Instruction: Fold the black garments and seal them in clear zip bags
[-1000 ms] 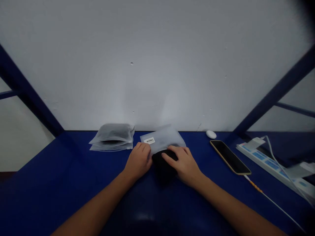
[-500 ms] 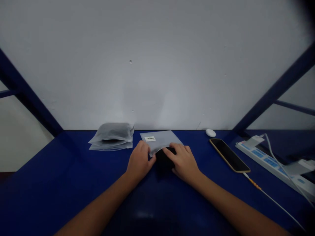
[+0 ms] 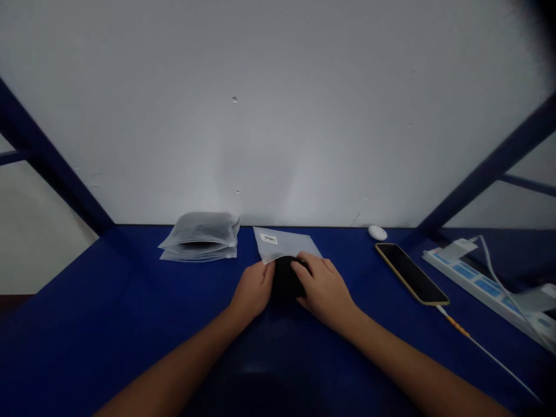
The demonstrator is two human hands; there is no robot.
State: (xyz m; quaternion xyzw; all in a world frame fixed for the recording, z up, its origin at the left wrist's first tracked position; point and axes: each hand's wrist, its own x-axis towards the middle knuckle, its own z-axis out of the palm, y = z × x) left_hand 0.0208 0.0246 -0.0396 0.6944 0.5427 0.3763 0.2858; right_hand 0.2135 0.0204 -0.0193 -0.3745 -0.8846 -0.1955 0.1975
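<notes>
A frosted plastic bag (image 3: 284,244) with a white barcode label lies on the blue table, its near edge raised over a black item (image 3: 286,279). The black item looks soft, and its kind cannot be made out; its far end is hidden at the bag's mouth. My left hand (image 3: 255,288) is closed at its left side, thumb and fingers by the bag's near left corner. From the right, my right hand (image 3: 324,289) grips the black item, thumb on top and some fingertips against the bag.
Several frosted zip bags (image 3: 202,231) with dark contents are stacked at the left back. To the right lie a white round object (image 3: 377,233), a phone (image 3: 412,273) on a charging cable (image 3: 490,353), and a power strip (image 3: 482,284) with plugs. A grey wall (image 3: 269,116) stands behind.
The bag has turned, its labelled left corner swinging up and away. My left hand has shifted lower, onto the black item's side, and more of the black item shows. The view has tilted slightly.
</notes>
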